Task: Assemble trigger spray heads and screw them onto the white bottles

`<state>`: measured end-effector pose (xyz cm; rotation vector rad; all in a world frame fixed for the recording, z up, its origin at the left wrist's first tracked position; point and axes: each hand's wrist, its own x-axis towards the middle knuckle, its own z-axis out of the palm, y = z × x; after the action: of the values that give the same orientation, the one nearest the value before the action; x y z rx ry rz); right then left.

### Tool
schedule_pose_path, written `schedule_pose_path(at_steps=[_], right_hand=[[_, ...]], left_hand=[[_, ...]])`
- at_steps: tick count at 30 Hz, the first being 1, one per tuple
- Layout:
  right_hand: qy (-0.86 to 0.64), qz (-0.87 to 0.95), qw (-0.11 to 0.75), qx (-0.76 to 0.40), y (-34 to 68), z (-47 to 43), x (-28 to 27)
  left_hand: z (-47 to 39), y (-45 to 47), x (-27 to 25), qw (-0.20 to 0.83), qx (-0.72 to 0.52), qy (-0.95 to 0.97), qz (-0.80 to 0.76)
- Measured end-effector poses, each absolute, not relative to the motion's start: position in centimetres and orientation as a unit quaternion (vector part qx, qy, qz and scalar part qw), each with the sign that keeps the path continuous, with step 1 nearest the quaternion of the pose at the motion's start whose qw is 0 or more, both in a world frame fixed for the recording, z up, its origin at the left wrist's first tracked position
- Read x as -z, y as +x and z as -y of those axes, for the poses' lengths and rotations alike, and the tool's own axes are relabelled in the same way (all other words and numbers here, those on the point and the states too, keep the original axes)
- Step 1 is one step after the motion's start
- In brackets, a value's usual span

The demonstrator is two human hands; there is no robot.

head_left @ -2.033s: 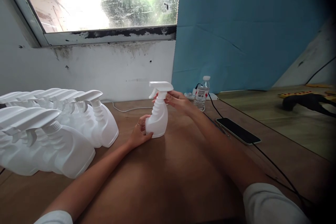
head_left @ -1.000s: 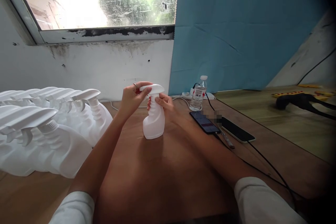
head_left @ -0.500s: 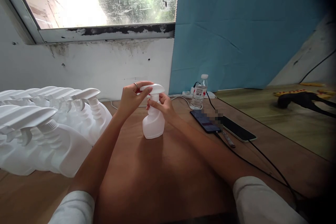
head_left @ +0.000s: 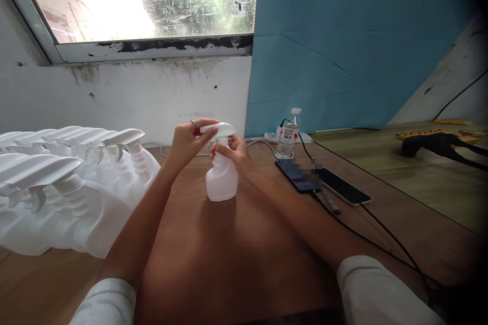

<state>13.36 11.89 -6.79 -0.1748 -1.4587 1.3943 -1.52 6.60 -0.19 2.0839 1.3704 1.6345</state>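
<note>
From the head camera, a white spray bottle [head_left: 221, 183] stands upright on the brown bench [head_left: 229, 264], in front of the person and between the forearms. Its spray head [head_left: 224, 130] is on top, with the nozzle end toward the left. The left hand [head_left: 185, 143], which wears a ring [head_left: 193, 124], grasps that nozzle end, thumb on the near side and fingers over the top and far side. The right hand [head_left: 238, 153] has its fingers closed about the neck just below, thumb across the front. The lower body of the bottle is free of both hands.

On the left of the bench stand more white spray bottles in two rows, packed close together: a near row [head_left: 99, 213], partly behind the left forearm, and a far row [head_left: 147, 170]. To the right of the right hand is a clear water bottle [head_left: 287, 143] with a white cap, upright beside a white power strip [head_left: 306, 138]. Nearer the person lie two phones, a dark one [head_left: 297, 176] and a pale-edged one [head_left: 345, 186], each with a black cable. A slim tool [head_left: 331, 200] lies between them, its upper part lost under a pixelated patch. Behind are a white wall [head_left: 160, 94], a window [head_left: 183, 5] and a blue sheet [head_left: 324, 51].
</note>
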Motion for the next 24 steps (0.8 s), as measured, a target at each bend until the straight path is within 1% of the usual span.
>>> schedule_pose_path(at_steps=[3, 6, 8, 11, 14, 16, 20, 22, 24], right_hand=[[-0.065, 0.615, 0.493, -0.612, 13.41, -11.90, 6.72], [-0.106, 0.605, 0.514, -0.599, 13.48, -11.87, 6.66], [-0.093, 0.601, 0.517, -0.603, 13.56, -11.81, 6.60], [-0.058, 0.604, 0.478, -0.635, 13.63, -11.64, 6.46], [-0.107, 0.600, 0.508, -0.608, 13.54, -11.51, 6.39], [-0.107, 0.597, 0.523, -0.598, 13.52, -11.53, 6.44], [-0.050, 0.599, 0.471, -0.645, 13.69, -11.77, 6.64], [-0.073, 0.608, 0.478, -0.630, 13.66, -11.75, 6.65], [-0.105, 0.617, 0.503, -0.596, 13.48, -11.47, 6.55]], left_hand=[[-6.64, -1.64, 0.22, 0.087, -0.545, 0.699, -0.455], [-6.60, -1.65, 0.26, 0.099, -0.543, 0.700, -0.453], [-6.58, -1.66, 0.29, 0.099, -0.541, 0.701, -0.454], [-6.54, -1.72, 0.33, 0.097, -0.542, 0.701, -0.453], [-6.42, -1.76, 0.35, 0.093, -0.539, 0.702, -0.457], [-6.31, -1.76, 0.34, 0.089, -0.538, 0.702, -0.458], [-6.16, -1.77, 0.31, 0.095, -0.538, 0.703, -0.455], [-6.12, -1.76, 0.32, 0.096, -0.539, 0.703, -0.453], [-6.06, -1.74, 0.33, 0.096, -0.541, 0.703, -0.451]])
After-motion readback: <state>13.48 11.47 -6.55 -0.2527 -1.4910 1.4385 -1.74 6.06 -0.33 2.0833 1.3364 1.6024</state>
